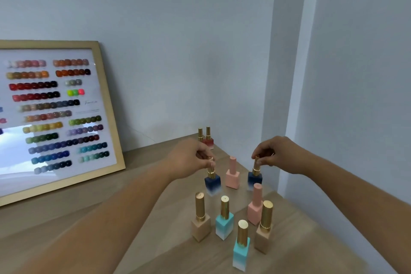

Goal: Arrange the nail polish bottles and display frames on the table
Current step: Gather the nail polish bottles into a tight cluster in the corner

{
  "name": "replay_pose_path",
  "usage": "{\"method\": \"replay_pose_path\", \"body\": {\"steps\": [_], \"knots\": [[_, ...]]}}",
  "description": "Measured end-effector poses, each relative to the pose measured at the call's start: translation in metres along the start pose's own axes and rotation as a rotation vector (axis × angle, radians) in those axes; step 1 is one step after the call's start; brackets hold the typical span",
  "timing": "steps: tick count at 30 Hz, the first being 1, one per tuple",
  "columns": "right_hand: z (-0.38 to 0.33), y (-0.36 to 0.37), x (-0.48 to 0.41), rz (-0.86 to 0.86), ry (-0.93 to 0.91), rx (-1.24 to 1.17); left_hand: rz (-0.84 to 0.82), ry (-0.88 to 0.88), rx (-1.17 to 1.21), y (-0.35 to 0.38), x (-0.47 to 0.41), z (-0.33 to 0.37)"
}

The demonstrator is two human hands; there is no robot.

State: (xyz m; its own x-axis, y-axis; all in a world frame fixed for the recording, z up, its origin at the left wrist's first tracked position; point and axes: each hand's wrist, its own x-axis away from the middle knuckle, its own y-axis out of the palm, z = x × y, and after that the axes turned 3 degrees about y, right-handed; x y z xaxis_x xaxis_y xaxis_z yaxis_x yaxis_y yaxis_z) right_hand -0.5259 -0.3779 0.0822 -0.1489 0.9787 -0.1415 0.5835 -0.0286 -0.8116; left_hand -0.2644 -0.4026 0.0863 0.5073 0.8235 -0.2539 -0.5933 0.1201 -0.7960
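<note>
My left hand (191, 159) pinches the gold cap of a dark blue nail polish bottle (212, 183), which is tilted and lifted slightly. My right hand (278, 154) grips the cap of a second dark blue bottle (254, 179). Between them stands a pink bottle (232, 176). Nearer to me stand another pink bottle (255, 206), two beige bottles (200, 222) (264, 232) and two turquoise bottles (224, 221) (241, 249). Two red bottles (207, 139) stand at the back by the wall. A gold-framed colour swatch display (55, 115) leans against the wall at the left.
The wooden table (155, 218) runs into a corner of pale walls; its right edge lies close to the right wall (355, 95). The frame takes up the left back of the table.
</note>
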Motion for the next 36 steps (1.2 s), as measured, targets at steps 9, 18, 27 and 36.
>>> {"method": "replay_pose_path", "body": {"steps": [9,18,27,36], "knots": [[0.01,0.005,-0.091,0.154,0.005,-0.016,0.159,-0.08,-0.037,0.0,-0.068,-0.041],[0.003,0.051,-0.167,0.107,-0.102,0.001,0.211,-0.116,-0.018,0.017,-0.12,-0.083],[0.006,0.072,-0.177,0.13,-0.149,-0.111,0.397,-0.114,0.129,0.037,-0.112,-0.097],[0.041,0.123,-0.153,0.175,0.037,-0.25,0.433,-0.347,0.236,0.077,-0.083,-0.111]]}}
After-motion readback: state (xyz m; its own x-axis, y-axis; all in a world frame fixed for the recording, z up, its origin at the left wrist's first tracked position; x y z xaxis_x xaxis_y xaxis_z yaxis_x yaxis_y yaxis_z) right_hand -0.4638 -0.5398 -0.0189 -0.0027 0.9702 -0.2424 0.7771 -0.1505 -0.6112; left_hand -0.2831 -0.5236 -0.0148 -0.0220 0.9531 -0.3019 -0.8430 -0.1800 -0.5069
